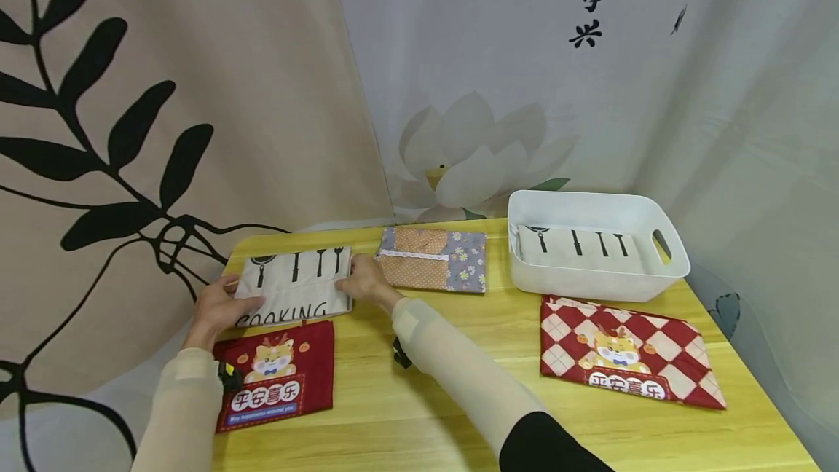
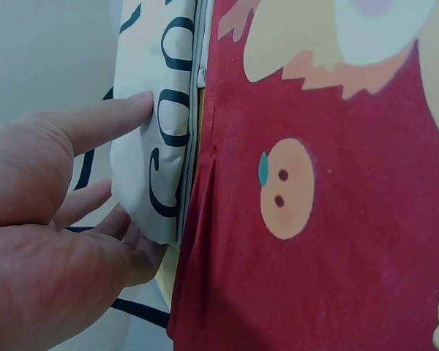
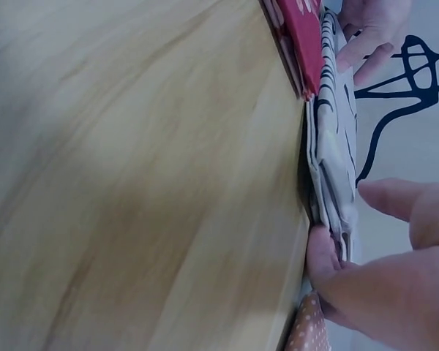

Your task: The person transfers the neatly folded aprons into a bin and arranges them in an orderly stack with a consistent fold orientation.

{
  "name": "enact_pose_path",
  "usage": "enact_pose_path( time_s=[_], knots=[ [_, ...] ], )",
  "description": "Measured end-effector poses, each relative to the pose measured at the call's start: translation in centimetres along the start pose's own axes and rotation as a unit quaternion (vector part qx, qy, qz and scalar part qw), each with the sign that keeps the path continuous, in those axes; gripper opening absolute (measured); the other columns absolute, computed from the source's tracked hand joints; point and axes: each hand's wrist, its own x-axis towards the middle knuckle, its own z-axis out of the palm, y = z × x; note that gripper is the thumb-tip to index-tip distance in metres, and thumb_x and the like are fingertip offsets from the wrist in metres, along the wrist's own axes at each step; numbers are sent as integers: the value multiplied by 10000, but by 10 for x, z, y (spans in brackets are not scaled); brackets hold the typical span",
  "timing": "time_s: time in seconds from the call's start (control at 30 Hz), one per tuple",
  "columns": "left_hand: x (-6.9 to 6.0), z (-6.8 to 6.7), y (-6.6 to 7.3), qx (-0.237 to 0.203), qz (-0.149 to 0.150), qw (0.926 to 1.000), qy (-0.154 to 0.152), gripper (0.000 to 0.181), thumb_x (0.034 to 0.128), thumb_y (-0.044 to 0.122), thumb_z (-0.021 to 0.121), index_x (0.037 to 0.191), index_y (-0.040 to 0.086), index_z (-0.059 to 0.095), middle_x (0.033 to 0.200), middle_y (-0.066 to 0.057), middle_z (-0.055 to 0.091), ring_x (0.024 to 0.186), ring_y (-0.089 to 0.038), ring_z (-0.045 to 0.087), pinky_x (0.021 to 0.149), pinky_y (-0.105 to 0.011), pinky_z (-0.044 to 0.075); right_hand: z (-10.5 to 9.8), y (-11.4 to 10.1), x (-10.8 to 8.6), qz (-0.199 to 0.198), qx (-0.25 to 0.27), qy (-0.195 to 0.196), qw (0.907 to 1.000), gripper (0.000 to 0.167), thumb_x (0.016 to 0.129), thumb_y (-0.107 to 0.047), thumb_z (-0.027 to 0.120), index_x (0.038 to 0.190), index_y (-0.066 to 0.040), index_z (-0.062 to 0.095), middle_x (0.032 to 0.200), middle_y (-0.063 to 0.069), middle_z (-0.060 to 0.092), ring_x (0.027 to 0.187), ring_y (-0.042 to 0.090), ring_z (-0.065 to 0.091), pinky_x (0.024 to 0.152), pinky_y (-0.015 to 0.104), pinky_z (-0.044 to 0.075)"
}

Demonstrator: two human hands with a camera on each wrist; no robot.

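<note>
A folded white cloth with black utensil prints and lettering (image 1: 298, 284) lies at the table's back left. My left hand (image 1: 219, 310) holds its left end; in the left wrist view the thumb of that hand (image 2: 66, 190) lies on top and the fingertips curl at the edge and underside. My right hand (image 1: 368, 281) is at its right end. In the right wrist view the fingers of this hand (image 3: 395, 256) reach under the folded layers (image 3: 333, 161), with the thumb above them. Just in front lies a folded red cloth with a cartoon animal (image 1: 275, 377).
A purple floral and orange dotted cloth (image 1: 465, 261) lies right of my right hand. At the back right, a white bin (image 1: 590, 284) holds another utensil-print cloth (image 1: 570, 250). A red checkered cloth (image 1: 629, 352) lies before it. Curtains hang behind the table (image 1: 406, 399).
</note>
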Motion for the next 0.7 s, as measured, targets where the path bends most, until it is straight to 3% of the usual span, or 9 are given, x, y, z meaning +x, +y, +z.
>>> enact_pose_path(
  time_s=[0.2,0.37,0.47,0.53,0.63,0.7],
  knots=[
    [-1,5,3,-111,49,9998,159,847,1025,194,842,1703,-46,393,1545,-410,570,1246,-529,704,1020,-603,646,17,17,30,82,-118,44,9999,399,909,-113,835,1281,-6,736,1171,136,784,935,224,688,787,342,664],
    [-2,6,5,-69,23,9997,235,829,1026,175,839,1697,-44,405,1540,-411,585,1244,-531,706,1034,-616,642,8,0,13,205,97,30,9997,582,915,-50,822,1461,62,658,1451,237,735,997,261,709,889,380,691],
    [-2,6,6,-47,25,9997,250,835,1025,176,841,1700,-42,400,1547,-415,585,1244,-534,706,1034,-622,639,2,-8,3,206,330,58,9992,568,918,-25,812,1454,80,659,1500,258,706,940,267,690,841,377,682],
    [-2,5,7,-67,30,9997,253,840,1025,174,842,1705,-37,396,1550,-415,585,1248,-535,705,1040,-628,635,1,-8,2,252,468,92,9985,557,912,-25,817,1439,80,671,1515,259,696,909,245,662,806,354,665],
    [-3,5,7,-134,24,9996,235,855,1026,171,839,1718,-27,378,1548,-413,584,1252,-534,703,1042,-629,633,10,2,14,311,465,247,9981,408,886,-52,822,1275,32,732,1324,182,759,867,208,626,737,314,623],
    [-3,5,7,-182,10,9996,228,866,1026,173,838,1726,-19,366,1546,-411,586,1250,-528,707,1016,-607,640,8,0,12,379,623,258,9970,426,907,-68,841,1308,27,733,1333,173,761,937,197,651,821,330,662]
  ],
)
